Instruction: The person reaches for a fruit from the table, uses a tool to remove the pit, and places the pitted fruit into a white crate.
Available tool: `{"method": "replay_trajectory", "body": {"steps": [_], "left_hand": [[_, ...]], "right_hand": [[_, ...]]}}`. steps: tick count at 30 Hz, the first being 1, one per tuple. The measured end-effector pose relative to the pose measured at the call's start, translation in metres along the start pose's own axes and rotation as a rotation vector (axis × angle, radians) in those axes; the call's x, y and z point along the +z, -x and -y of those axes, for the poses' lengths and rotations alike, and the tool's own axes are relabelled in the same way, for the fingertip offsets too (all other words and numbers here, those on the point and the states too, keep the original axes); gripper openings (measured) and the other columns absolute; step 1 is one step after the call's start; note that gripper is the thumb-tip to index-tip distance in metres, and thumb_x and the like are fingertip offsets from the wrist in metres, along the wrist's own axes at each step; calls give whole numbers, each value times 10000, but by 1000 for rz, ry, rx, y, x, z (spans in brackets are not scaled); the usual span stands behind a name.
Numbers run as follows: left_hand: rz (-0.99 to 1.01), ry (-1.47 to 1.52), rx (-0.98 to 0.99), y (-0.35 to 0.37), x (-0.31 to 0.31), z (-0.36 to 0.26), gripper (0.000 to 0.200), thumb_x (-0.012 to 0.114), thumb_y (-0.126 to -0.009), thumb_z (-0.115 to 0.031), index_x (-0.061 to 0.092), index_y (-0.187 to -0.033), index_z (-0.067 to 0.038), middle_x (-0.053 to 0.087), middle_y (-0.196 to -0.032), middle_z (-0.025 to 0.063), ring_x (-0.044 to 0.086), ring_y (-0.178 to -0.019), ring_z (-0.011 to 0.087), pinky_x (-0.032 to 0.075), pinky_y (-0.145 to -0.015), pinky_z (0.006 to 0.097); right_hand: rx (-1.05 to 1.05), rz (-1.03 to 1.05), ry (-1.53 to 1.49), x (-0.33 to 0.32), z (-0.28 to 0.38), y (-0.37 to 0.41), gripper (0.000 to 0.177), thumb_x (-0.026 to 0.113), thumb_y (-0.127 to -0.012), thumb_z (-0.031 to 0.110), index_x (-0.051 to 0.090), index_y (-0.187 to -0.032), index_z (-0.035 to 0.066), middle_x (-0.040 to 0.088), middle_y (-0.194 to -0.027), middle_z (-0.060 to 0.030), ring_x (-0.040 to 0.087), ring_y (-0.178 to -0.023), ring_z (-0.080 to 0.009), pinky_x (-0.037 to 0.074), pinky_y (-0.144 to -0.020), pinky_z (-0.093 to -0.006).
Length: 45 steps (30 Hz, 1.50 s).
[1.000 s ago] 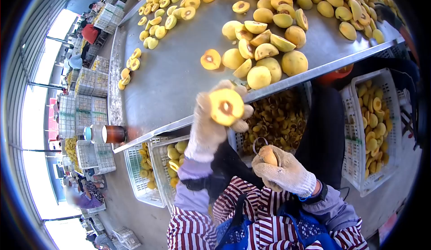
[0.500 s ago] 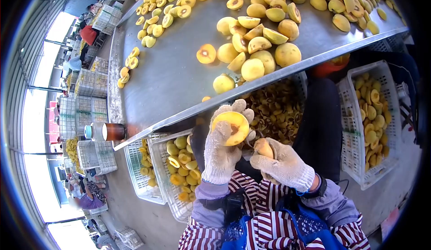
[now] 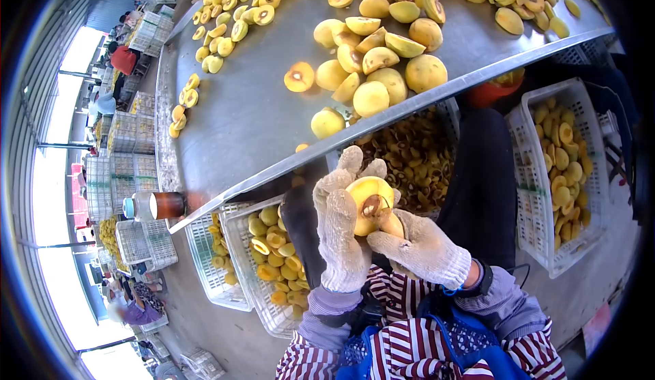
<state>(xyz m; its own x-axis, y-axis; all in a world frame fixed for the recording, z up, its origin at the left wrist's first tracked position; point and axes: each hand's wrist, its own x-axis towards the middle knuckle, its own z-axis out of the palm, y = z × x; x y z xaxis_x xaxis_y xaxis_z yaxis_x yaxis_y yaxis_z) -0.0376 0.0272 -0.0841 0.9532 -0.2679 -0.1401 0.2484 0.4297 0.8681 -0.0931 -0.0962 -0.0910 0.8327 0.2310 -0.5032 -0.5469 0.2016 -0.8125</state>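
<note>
My left hand [image 3: 341, 233], in a pale knitted glove, holds a halved yellow fruit [image 3: 372, 194] with its cut face and brown centre toward me. My right hand [image 3: 426, 247], gloved too, is closed around another fruit piece [image 3: 391, 225], which meets the lower edge of that half. Both hands are in front of the metal table's edge, above my lap. Whether a tool is in the right hand is hidden.
Whole and halved fruit [image 3: 389, 59] lie on the metal table [image 3: 239, 121]. Fruit-filled crates [image 3: 239, 226] stand at lower left, another [image 3: 539, 196] at right. A container of fruit pieces [image 3: 409, 158] is below the table edge. A jar [image 3: 167, 205] stands at the left corner; people are beyond.
My hands have come together: the right hand's piece now meets the half in my left hand. The left hand has shifted slightly right, and the view has moved a little.
</note>
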Motion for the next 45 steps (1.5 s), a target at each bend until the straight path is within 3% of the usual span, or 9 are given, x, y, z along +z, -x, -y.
{"method": "replay_trajectory", "body": {"steps": [9,13,18,22,29,34,37,41,45], "left_hand": [[132,-511,305,-5,5,-3,345,509,-1031,-198,554,-1294,22,514,-1407,195,635,-1105,263,540,-919,354],[207,-398,-97,-10,9,-26,267,604,-973,-149,642,-1182,14,637,-1250,178,650,-1079,240,536,-898,341],[577,-788,548,-31,-1,-27,321,716,-894,-274,690,-1085,-18,678,-1180,174,663,-1049,293,530,-887,383],[360,-403,20,-15,15,-19,728,504,-915,-678,624,-1135,5,677,-1081,203,701,-833,293,603,-725,371],[196,839,-490,-21,15,-1,509,554,-951,-570,576,-1123,-91,625,-1084,129,650,-919,256,577,-648,340],[-388,-283,139,-10,-62,-41,499,633,-940,-397,561,-1206,20,646,-1107,180,679,-880,281,596,-603,337],[-137,-2187,606,-13,-156,-74,182,669,-890,-105,695,-1051,-24,650,-1153,143,605,-1055,281,479,-959,392],[-166,-1331,418,-50,-102,-56,290,685,-858,-59,691,-1145,-94,629,-1240,164,588,-1153,332,449,-1027,389],[141,-1430,368,-119,-60,-32,229,668,-892,-235,712,-1107,-169,622,-1269,144,615,-1143,297,484,-987,385]], "right_hand": [[251,345,-439,-13,10,7,313,594,-977,368,564,-835,91,476,-523,6,403,-354,-78,307,-330,-231],[290,532,-582,-24,3,11,364,527,-1011,348,543,-759,85,470,-493,1,398,-324,-105,335,-310,-248],[158,844,-962,-20,-34,4,404,442,-1047,319,559,-756,64,485,-476,-10,406,-312,-112,366,-304,-238],[163,895,-1044,-21,-22,8,418,423,-1050,339,573,-779,60,536,-513,-28,443,-330,-125,399,-317,-242],[66,848,-809,-23,-24,6,265,552,-988,279,596,-905,31,566,-581,-43,524,-422,-141,476,-418,-293],[117,555,-749,-36,-12,12,240,593,-951,241,596,-845,26,552,-572,-24,497,-400,-112,425,-386,-245],[144,569,-798,-40,-16,3,270,582,-968,279,577,-834,44,523,-526,-2,483,-379,-97,394,-357,-223],[299,556,-620,-28,2,-3,252,624,-953,288,567,-864,59,513,-553,6,455,-383,-76,341,-332,-215],[333,374,-461,-24,9,-1,266,650,-946,286,562,-833,62,489,-594,16,410,-402,-54,293,-330,-197]]}}
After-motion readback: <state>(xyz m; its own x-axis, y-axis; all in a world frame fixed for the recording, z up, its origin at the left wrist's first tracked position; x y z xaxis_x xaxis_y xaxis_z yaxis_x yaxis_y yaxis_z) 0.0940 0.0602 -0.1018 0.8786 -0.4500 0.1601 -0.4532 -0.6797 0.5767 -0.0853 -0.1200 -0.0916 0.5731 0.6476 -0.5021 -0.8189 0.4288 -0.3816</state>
